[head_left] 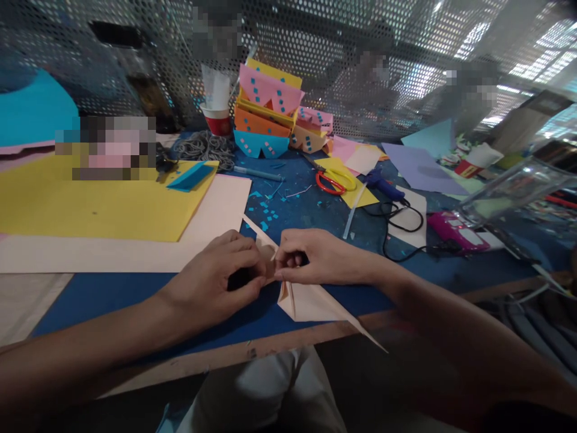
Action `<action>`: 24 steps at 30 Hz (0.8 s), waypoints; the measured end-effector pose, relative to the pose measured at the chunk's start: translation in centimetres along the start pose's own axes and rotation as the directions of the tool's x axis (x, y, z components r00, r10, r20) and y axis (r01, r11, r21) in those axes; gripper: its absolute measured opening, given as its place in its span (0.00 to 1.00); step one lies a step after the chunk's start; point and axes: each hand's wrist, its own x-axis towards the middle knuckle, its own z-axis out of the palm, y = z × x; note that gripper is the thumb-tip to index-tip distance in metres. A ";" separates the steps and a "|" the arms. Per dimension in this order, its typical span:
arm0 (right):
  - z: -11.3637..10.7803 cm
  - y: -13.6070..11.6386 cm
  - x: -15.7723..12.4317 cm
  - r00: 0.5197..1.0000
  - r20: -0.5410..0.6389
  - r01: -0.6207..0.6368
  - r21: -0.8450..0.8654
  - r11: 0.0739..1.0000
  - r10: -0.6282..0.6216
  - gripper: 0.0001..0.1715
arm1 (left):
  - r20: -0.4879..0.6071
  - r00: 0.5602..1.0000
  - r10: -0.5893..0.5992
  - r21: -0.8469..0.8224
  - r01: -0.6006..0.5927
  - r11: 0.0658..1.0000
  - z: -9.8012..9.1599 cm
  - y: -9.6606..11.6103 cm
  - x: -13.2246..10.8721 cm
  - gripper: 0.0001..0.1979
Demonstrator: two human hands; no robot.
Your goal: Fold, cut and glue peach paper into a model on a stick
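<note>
Yellow sheet lies on peach sheet, desk left side, probably parked clear of the hands. Left hand: grip narrow, fingertips at folded peach paper, can't tell if pinching; likely steadying. Paper sits mid near edge, one tip overhanging, presumably for easy reach. Right hand: thumb and fingers pinch it, seemingly to control the fold. Scissors, glue gun lie farther back, likely for elbow room.

1 perforated screen stands behind the far edge of the blue tabletop; brown trim lines the near edge; light glows beyond the far right corner.
</note>
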 end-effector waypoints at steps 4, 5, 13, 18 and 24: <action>0.0 0.2 0.0 1.000 -0.007 0.013 -0.009 1.000 -0.013 0.05 | -0.004 1.000 0.011 0.007 -0.011 1.000 0.0 0.2 0.2 0.07; 0.0 0.2 0.0 1.000 -0.007 0.012 -0.010 1.000 -0.012 0.05 | 0.000 1.000 0.009 0.013 -0.009 1.000 -0.1 0.3 0.3 0.07; 0.0 0.0 0.0 1.000 0.002 -0.002 -0.019 1.000 0.002 0.04 | -0.003 0.999 -0.044 -0.003 0.044 0.999 -0.2 0.6 0.5 0.06; 0.0 -0.1 0.0 1.000 0.004 -0.004 -0.018 1.000 0.005 0.03 | 0.029 0.998 -0.055 -0.006 0.055 0.998 -0.4 0.7 0.6 0.07; -0.2 -0.2 0.0 1.000 0.018 -0.005 -0.016 1.000 0.006 0.06 | 0.002 0.999 -0.038 0.003 0.038 0.999 -0.1 0.2 0.3 0.06</action>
